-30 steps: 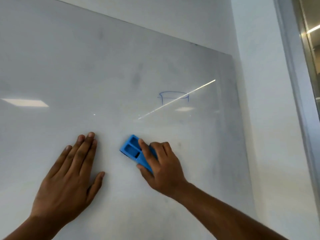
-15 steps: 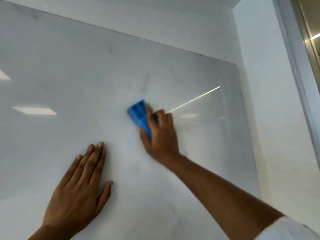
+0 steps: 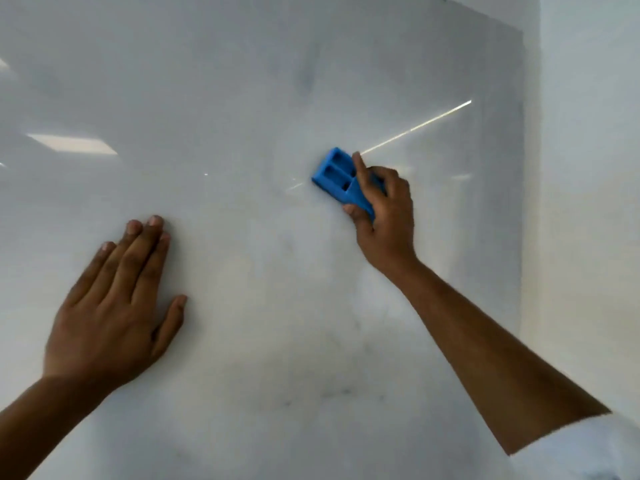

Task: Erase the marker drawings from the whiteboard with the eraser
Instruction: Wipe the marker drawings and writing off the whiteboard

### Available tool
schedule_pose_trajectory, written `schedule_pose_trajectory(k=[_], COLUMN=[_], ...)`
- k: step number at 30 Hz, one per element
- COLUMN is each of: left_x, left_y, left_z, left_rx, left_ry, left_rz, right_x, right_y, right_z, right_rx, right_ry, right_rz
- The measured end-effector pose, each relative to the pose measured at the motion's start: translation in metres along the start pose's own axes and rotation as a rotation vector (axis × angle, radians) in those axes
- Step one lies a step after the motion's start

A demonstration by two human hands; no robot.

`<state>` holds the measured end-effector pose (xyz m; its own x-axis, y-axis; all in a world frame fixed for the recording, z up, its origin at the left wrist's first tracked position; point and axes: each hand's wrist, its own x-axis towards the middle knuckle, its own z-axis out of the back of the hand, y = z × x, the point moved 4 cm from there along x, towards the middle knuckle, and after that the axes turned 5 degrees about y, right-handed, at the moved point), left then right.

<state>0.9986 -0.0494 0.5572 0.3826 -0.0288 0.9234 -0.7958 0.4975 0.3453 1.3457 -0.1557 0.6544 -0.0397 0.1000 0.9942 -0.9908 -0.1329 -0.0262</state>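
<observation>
now – fingers [image 3: 358, 168] around blue eraser [image 3: 337, 176]

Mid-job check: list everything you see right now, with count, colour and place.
whiteboard: one, white and glossy with faint grey smudges, fills most of the view; no clear marker lines visible
eraser: one, blue, on the board right of centre
wall: one, white, right of the board
light reflections: several, bright white, on the board at left and upper right
sleeve: one, white, bottom right corner
left hand: one, flat on the board, lower left, fingers straight
right hand: one, grips the eraser against the board
</observation>
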Motion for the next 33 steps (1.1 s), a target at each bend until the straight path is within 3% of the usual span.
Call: schedule_pose_trajectory(k=[3, 7, 10, 11, 15, 18, 23, 28, 31, 33], left_x=[-0.007, -0.052, -0.097, -0.106, -0.125, -0.129, -0.131, -0.130, -0.130, -0.128], left_y=[-0.001, -0.016, -0.029, -0.033, -0.044, -0.042, -0.045, -0.047, -0.045, -0.044], left_z=[0.001, -0.004, -0.009, -0.012, -0.021, -0.022, -0.023, -0.022, -0.018, -0.016], left_rx=[-0.009, -0.066, -0.078, -0.078, -0.065, -0.056, -0.043, -0.060, -0.091, -0.119], left_ry=[0.014, 0.055, 0.102, 0.113, 0.121, 0.109, 0.076, 0.068, 0.093, 0.118], left_rz=[0.025, 0.077, 0.099, 0.119, 0.174, 0.160, 0.151, 0.148, 0.136, 0.103], right_x=[-0.092, -0.213, -0.219, -0.198, -0.070, -0.029, -0.160, -0.373, -0.368, -0.312], right_y=[0.033, 0.024, 0.011, 0.005, -0.044, -0.070, -0.033, 0.048, 0.047, 0.025], right_z=[-0.024, -0.026, -0.005, 0.002, 0.028, 0.034, 0.005, -0.031, -0.024, -0.010], right_rx=[-0.037, -0.095, -0.133, -0.112, 0.052, 0.075, 0.060, 0.109, 0.113, 0.123], right_ry=[0.133, 0.315, 0.495, 0.474, 0.155, 0.047, 0.023, 0.333, 0.469, 0.410], right_rz=[0.260, 0.522, 0.690, 0.624, 0.004, -0.214, -0.067, -0.060, 0.059, 0.004])
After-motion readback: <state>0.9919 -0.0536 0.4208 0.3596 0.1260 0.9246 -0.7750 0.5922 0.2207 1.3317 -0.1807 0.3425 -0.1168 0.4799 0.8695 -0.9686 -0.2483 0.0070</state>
